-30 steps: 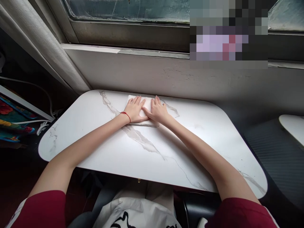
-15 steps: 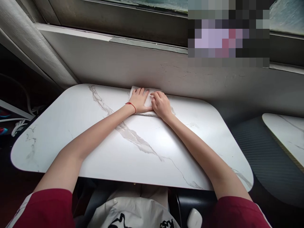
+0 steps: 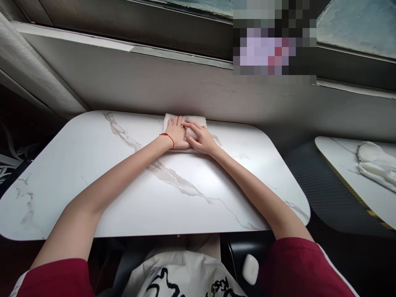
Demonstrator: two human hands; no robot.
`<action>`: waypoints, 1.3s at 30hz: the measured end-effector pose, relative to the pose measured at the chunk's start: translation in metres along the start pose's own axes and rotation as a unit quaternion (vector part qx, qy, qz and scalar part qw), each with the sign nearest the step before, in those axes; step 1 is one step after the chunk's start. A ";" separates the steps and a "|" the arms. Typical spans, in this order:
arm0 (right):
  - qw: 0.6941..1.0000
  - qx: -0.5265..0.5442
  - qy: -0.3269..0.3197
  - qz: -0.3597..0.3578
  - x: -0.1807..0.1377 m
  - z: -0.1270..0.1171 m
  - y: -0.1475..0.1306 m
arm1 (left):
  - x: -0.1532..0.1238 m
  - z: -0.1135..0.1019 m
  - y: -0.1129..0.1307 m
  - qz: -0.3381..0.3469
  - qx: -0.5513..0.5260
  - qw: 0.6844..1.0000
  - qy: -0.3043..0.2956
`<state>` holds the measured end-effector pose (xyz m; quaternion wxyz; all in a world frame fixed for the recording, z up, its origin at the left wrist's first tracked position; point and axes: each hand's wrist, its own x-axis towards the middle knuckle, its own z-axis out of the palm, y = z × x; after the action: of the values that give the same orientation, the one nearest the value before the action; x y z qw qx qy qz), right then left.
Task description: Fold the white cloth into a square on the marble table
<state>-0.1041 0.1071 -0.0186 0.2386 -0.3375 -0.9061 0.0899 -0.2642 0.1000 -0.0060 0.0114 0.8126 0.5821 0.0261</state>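
A folded white cloth (image 3: 199,120) lies flat at the far edge of the white marbled table (image 3: 130,206), close to the wall. Both my arms reach forward over the tabletop to it. My left hand (image 3: 177,134), with a red string bracelet at the wrist, rests flat on the cloth with its fingers stretched out. On the cloth's right part lies my right hand (image 3: 201,138), palm down, its fingers apart and their tips reaching to the left hand. Parts of the cloth are hidden under both hands.
The wall (image 3: 148,86) rises right behind the table, below a window ledge (image 3: 77,39). To the right, a second marbled table (image 3: 346,173) carries a white cloth (image 3: 377,165). A small white case (image 3: 250,269) sits below the near edge. A curtain (image 3: 40,62) hangs at left.
The fingers of my right hand have gone from curled to stretched out over the cloth. My left hand stays flat on it. The view has turned right, bringing the second table's cloth into sight.
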 end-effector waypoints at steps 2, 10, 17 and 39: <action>1.000 0.013 0.020 0.012 -0.015 -0.003 -0.009 | -0.008 -0.004 0.012 0.008 -0.006 0.999 -0.053; 0.999 -0.014 0.032 0.022 -0.115 -0.029 -0.047 | -0.068 -0.008 0.098 0.039 -0.004 0.997 -0.071; 0.996 -0.068 0.041 0.028 -0.201 -0.051 -0.088 | -0.128 0.008 0.163 0.096 -0.014 0.995 -0.029; 0.983 -0.072 -0.005 0.167 -0.161 -0.054 -0.006 | -0.014 0.009 0.148 0.189 -0.025 0.982 0.001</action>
<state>0.0254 -0.0023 -0.0295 0.1913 -0.5001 -0.8420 0.0649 -0.1282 0.0390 -0.0080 0.0261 0.9076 0.4168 0.0429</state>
